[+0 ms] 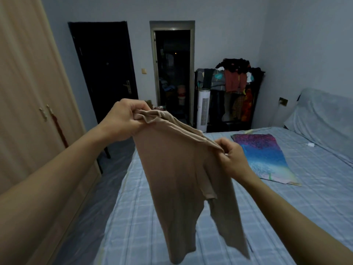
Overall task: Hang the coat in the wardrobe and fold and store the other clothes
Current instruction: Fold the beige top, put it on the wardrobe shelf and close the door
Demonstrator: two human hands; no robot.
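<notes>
**Beige garment held up over the bed**

Head view: a dim bedroom with pale blue-grey walls. A bed (133, 217) covered in a light blue checked sheet, quilted-looking and fairly smooth, fills the lower middle and right. Along the left stands a wardrobe (23, 92) of pale wood-grain panels with small metal handles, its doors closed. On the far wall are a flat dark door (103, 69) with a metal lever handle and, beside it, an open doorway (172, 73) in a grey frame, dark inside.

The beige garment (172, 178) hangs in the air above the near part of the bed, between the two bare forearms. It is thin, soft and matte, and falls in limp long panels. Whether the hanging lengths are sleeves or legs cannot be told. The left grip (122, 119) is curled around the bunched, wrinkled top edge, held higher and farther out. The right grip (232, 159) pinches the same edge lower and nearer, thumb against fingers. The cloth hides part of the sheet behind it.

On the bed beyond the right grip lies a flat rectangular mat (263, 155) printed in purple, blue and white, with a small white plug (310, 144) near it. In the far corner a crowded clothes rack (235, 88) carries dark, red and orange fabrics, with a slim white tower fan (203, 109) just beside it.
</notes>
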